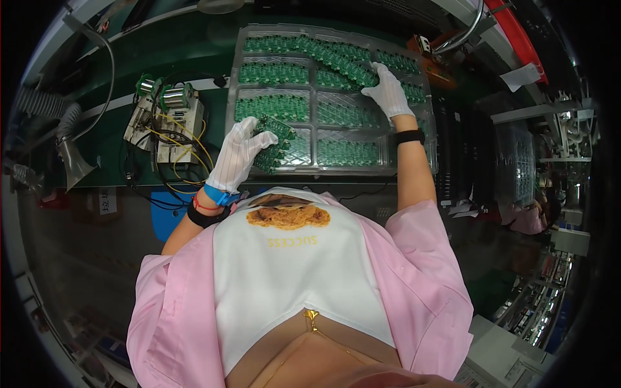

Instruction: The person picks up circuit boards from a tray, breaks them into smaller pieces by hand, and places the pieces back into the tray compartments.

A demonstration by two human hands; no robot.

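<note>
In front of me lies a clear plastic tray, its compartments filled with rows of green circuit boards. My left hand, in a white glove, is closed on a green circuit board panel tilted over the tray's near left corner. Across the far compartments slants a long strip of joined circuit boards. Its right end sits between the thumb and fingers of my gloved right hand. The glove hides part of that end.
Left of the tray stand wire feeders with solder spools and loose yellow and black cables. A fume hose with a funnel nozzle hangs farther left. Black stacked trays flank the right side. An orange device sits at the far right.
</note>
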